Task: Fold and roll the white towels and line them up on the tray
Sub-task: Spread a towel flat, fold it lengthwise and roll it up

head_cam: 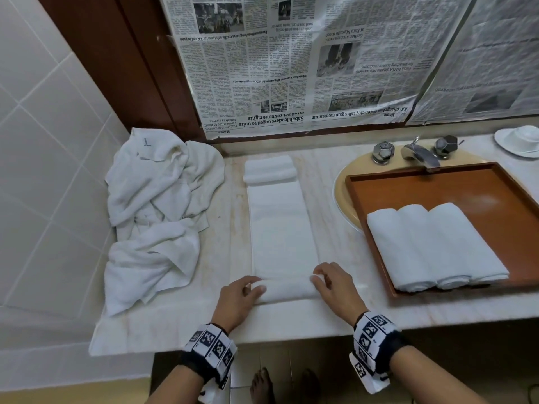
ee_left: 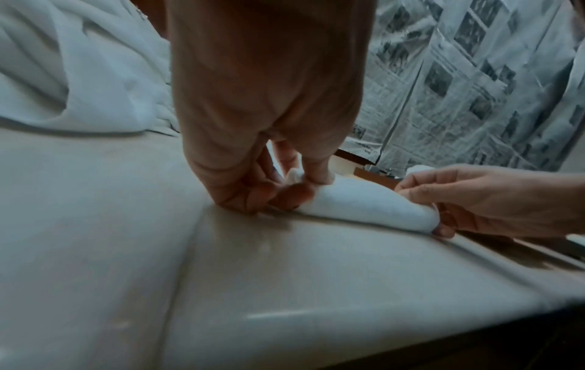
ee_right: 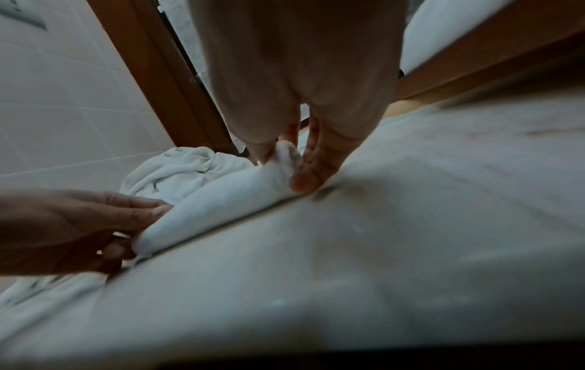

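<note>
A long folded white towel lies lengthwise on the counter, its near end turned into a small roll. My left hand pinches the roll's left end and my right hand pinches its right end. The wooden tray sits over the sink at right and holds three rolled white towels side by side. Two more rolled towels lie at the far end of the long towel.
A heap of crumpled white towels covers the counter's left part by the tiled wall. Tap and knobs stand behind the tray, a white dish at far right. Newspaper covers the wall behind. The counter's front edge is near my wrists.
</note>
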Demonstrator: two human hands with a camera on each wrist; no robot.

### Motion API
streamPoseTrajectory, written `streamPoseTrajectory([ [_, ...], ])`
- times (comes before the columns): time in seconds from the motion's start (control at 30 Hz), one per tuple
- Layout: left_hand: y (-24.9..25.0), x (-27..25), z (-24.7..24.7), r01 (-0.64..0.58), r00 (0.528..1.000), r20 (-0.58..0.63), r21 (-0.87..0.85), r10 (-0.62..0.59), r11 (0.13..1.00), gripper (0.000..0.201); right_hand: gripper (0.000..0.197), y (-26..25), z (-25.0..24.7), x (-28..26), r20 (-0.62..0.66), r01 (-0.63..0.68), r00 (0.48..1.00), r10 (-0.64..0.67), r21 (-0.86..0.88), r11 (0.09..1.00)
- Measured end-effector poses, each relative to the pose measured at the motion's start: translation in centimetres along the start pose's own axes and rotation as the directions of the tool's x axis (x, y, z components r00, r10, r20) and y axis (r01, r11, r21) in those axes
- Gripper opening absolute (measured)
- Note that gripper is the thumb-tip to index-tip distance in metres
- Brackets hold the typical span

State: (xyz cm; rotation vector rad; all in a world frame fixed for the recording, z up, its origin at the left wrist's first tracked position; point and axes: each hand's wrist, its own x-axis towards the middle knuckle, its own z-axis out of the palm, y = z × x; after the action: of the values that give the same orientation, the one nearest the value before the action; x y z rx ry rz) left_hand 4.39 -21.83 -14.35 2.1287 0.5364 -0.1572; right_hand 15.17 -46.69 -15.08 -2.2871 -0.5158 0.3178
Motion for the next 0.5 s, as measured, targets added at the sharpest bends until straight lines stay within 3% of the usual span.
streamPoseTrajectory([
  [0.17,0.9,0.9,0.3,0.132,0.991,-0.006,0.083,-0.132,0.988,0.028,0.007,-0.4,1.1,-0.7,-0.035,0.110,0.992,-0.122,-0.242,0.964],
  [0.27,1.1,1.0,0.8,0.173,0.984,-0.068,0.149,-0.164,0.974,0.031,0.016,-0.5,0.7,-0.6,0.097,0.204,0.979,-0.182,-0.318,0.926],
  [0.4,2.0,-0.3,1.5,-0.058,0.976,-0.186,0.285,0.114,0.957,0.017,0.046,-0.4,-0.2,-0.6,0.285,0.260,0.946,-0.155,-0.381,0.887],
  [0.5,2.4,-1.0,2.0,-0.142,0.963,-0.153,0.414,0.223,0.899,0.021,0.036,-0.4,-0.1,-0.6,0.282,0.265,0.946,-0.156,-0.402,0.877],
])
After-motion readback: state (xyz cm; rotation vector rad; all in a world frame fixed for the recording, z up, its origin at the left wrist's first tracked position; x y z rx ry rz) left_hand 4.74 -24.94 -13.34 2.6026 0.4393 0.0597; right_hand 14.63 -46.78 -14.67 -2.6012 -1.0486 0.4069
